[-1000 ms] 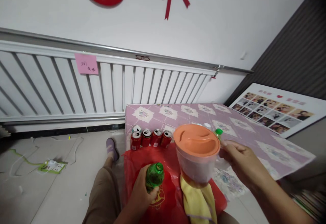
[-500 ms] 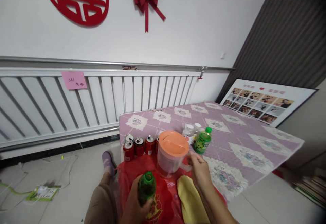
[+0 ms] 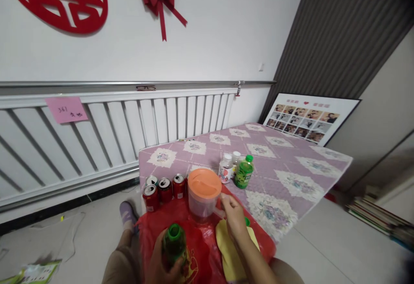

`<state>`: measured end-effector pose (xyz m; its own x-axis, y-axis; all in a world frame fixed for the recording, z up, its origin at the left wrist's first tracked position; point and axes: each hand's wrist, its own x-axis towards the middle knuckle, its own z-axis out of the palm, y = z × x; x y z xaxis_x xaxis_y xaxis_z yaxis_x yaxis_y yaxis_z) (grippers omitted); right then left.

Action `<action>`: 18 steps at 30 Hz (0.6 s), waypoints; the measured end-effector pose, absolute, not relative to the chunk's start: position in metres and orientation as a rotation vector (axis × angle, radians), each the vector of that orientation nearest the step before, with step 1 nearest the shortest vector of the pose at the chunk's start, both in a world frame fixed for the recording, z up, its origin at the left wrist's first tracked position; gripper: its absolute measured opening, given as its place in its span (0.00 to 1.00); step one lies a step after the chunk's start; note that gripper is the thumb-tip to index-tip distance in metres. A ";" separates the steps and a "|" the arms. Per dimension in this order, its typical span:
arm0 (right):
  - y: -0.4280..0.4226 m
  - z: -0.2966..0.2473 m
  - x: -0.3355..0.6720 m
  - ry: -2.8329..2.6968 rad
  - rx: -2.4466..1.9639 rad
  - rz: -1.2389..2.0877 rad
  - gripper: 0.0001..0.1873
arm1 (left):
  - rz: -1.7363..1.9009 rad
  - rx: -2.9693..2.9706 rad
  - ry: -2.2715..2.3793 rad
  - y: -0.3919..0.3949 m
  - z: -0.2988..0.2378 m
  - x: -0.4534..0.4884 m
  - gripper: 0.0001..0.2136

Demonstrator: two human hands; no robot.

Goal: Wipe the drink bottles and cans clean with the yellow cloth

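Note:
My left hand [image 3: 161,263] is wrapped round an uncapped green bottle [image 3: 174,245] held upright over a red plastic bag [image 3: 203,249]. My right hand [image 3: 233,217] grips the handle of a clear plastic pitcher with an orange lid [image 3: 203,192], which stands on the red bag. A yellow cloth [image 3: 230,254] lies under my right wrist, with a small green cap [image 3: 247,221] beside it.
Three red cans [image 3: 164,188] stand in a row left of the pitcher. Behind it are two small white bottles [image 3: 225,168] and a capped green bottle [image 3: 243,173] on the purple patterned table [image 3: 291,176]. A white radiator [image 3: 106,133] lines the wall. A photo board [image 3: 307,118] leans at right.
The pitcher came down from the air onto the red bag, with my right hand staying at its handle. The view swung right and back. The green bottle stayed in my left hand.

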<state>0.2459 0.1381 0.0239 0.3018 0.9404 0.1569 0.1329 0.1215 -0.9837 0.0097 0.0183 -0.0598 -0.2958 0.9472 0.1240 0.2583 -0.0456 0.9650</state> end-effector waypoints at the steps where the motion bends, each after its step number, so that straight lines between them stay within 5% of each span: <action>1: 0.137 0.023 0.249 -1.142 -1.323 0.831 0.30 | 1.356 1.281 1.589 0.018 -0.057 0.008 0.30; 7: 0.137 0.015 0.301 -1.303 -1.480 0.788 0.31 | 1.308 1.202 1.608 0.017 -0.046 0.007 0.28; 10: 0.140 0.003 0.338 -1.389 -1.673 0.703 0.23 | 1.344 1.190 1.662 0.016 -0.037 0.011 0.29; 18: 0.141 -0.029 0.367 -1.671 -2.082 0.553 0.14 | 1.355 1.147 1.673 0.017 0.010 0.000 0.42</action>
<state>0.3670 0.1407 -0.0292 0.2015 0.9783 -0.0490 0.8146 -0.1952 -0.5461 0.0000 0.0173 0.0105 -0.3734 0.9275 0.0178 0.2099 0.0658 0.9755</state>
